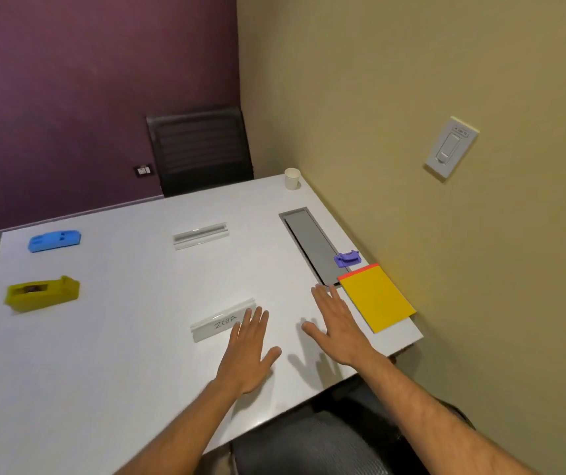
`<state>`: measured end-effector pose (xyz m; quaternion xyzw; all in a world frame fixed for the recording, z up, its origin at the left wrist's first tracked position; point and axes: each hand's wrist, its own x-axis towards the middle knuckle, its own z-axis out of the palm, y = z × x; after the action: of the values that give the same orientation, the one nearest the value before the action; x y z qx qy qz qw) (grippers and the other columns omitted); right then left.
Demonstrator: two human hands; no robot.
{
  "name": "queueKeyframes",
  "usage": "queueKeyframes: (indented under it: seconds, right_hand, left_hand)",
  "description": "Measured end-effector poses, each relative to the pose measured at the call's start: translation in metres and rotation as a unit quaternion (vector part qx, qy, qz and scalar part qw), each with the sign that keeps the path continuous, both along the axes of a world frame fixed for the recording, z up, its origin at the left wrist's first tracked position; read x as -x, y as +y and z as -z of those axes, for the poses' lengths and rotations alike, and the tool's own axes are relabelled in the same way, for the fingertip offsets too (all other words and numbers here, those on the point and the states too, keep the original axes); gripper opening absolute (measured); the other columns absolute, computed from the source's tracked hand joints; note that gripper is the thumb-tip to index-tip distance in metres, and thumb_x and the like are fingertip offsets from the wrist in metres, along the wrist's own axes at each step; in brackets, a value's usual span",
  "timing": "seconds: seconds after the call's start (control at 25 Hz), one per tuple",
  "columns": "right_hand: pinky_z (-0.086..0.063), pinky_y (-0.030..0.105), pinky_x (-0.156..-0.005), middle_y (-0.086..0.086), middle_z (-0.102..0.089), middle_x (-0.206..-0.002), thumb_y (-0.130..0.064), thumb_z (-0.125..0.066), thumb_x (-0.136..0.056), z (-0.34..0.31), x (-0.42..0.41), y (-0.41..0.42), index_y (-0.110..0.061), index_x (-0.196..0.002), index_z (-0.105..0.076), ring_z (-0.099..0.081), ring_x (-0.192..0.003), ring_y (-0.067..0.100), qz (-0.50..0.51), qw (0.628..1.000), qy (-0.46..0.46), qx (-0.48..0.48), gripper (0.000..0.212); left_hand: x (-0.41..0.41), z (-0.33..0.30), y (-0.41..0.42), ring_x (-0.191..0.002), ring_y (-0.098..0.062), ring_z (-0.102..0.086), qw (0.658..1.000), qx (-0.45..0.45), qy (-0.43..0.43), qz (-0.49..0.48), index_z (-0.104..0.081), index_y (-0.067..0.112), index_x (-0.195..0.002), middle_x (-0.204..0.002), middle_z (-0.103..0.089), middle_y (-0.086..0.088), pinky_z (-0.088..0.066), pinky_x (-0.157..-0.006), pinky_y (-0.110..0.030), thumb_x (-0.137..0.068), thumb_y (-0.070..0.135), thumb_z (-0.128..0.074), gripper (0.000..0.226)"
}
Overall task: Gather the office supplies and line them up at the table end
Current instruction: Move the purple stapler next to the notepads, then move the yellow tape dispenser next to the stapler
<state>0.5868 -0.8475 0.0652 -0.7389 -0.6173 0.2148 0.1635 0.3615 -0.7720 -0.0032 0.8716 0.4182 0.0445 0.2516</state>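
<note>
Counter (131,337): white, carries all supplies, scattered.
Yellow pad (376,298): at the right edge, just right of my right hand (338,325); long axis runs away from me, angled right.
Tape dispenser (41,293) and blue stapler (53,238): far left, well apart from both hands.
Name holder (221,320): long axis slanting up-right; fingertips of my left hand (250,347) touch its right end. Nearest item, so I judge the left hand takes it.
Clear holder (201,234): mid-counter, beyond.
Purple clip (346,258): beyond the pad.
Both hands: flat, fingers spread, grasping nothing.
</note>
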Motion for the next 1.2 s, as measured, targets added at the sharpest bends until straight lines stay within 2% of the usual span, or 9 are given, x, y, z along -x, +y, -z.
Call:
queueKeyframes:
  seconds: [0.32,0.48,0.64,0.8,1.04,1.2]
  right_hand:
    - [0.009,0.038,-0.124,-0.013,0.019,-0.163,-0.060,-0.028,-0.100,-0.033,0.104,-0.033,-0.027,-0.157,0.009,0.029,-0.146,0.004,-0.115,0.993,-0.001,-0.026,0.076]
    - [0.011,0.035,-0.123,-0.017,0.022,-0.161,-0.068,-0.021,-0.096,-0.040,0.159,-0.049,-0.031,-0.156,0.013,0.031,-0.145,0.001,-0.168,0.985,0.002,-0.039,0.078]
    - [0.011,0.034,-0.121,-0.019,0.020,-0.162,-0.069,-0.021,-0.095,-0.035,0.230,-0.065,-0.034,-0.156,0.009,0.029,-0.145,0.001,-0.232,0.971,0.039,-0.042,0.076]
    - [0.012,0.036,-0.123,-0.016,0.022,-0.162,-0.069,-0.020,-0.094,-0.035,0.309,-0.080,-0.034,-0.156,0.011,0.029,-0.146,0.004,-0.298,0.953,0.034,-0.032,0.077]
    - [0.013,0.036,-0.122,-0.016,0.025,-0.161,-0.080,-0.009,-0.085,-0.041,0.446,-0.073,-0.039,-0.150,0.021,0.027,-0.147,0.007,-0.344,0.937,0.034,-0.048,0.083]
    - [0.014,0.034,-0.120,-0.018,0.024,-0.161,-0.080,-0.011,-0.086,-0.035,0.551,-0.059,-0.040,-0.153,0.015,0.027,-0.146,0.002,-0.349,0.934,0.059,-0.054,0.082]
  left_hand:
    - [0.102,-0.059,-0.070,-0.148,-0.007,0.027,0.991,-0.052,-0.003,-0.120,0.011,0.033,-0.159,-0.162,0.024,0.017,0.017,-0.119,-0.033,-0.097,0.068,-0.026,0.080]
    - [0.157,-0.076,-0.122,-0.148,-0.004,0.025,0.978,-0.048,-0.004,-0.201,0.011,0.038,-0.158,-0.158,0.028,0.023,0.017,-0.117,-0.030,-0.095,0.073,-0.024,0.080]
    - [0.220,-0.086,-0.178,-0.147,-0.003,0.028,0.962,-0.039,0.016,-0.269,0.013,0.040,-0.157,-0.160,0.028,0.021,0.017,-0.118,-0.032,-0.090,0.077,-0.019,0.083]
    - [0.289,-0.099,-0.217,-0.148,-0.006,0.028,0.946,-0.034,0.029,-0.322,0.012,0.037,-0.158,-0.162,0.026,0.017,0.017,-0.120,-0.035,-0.089,0.075,-0.018,0.083]
    - [0.404,-0.108,-0.224,-0.149,-0.007,0.026,0.922,-0.041,0.008,-0.386,0.009,0.036,-0.158,-0.164,0.022,0.015,0.012,-0.124,-0.043,-0.091,0.073,-0.018,0.081]
    - [0.505,-0.109,-0.215,-0.149,-0.007,0.026,0.921,-0.062,0.005,-0.384,0.009,0.032,-0.159,-0.163,0.022,0.015,0.016,-0.122,-0.036,-0.096,0.070,-0.020,0.079]
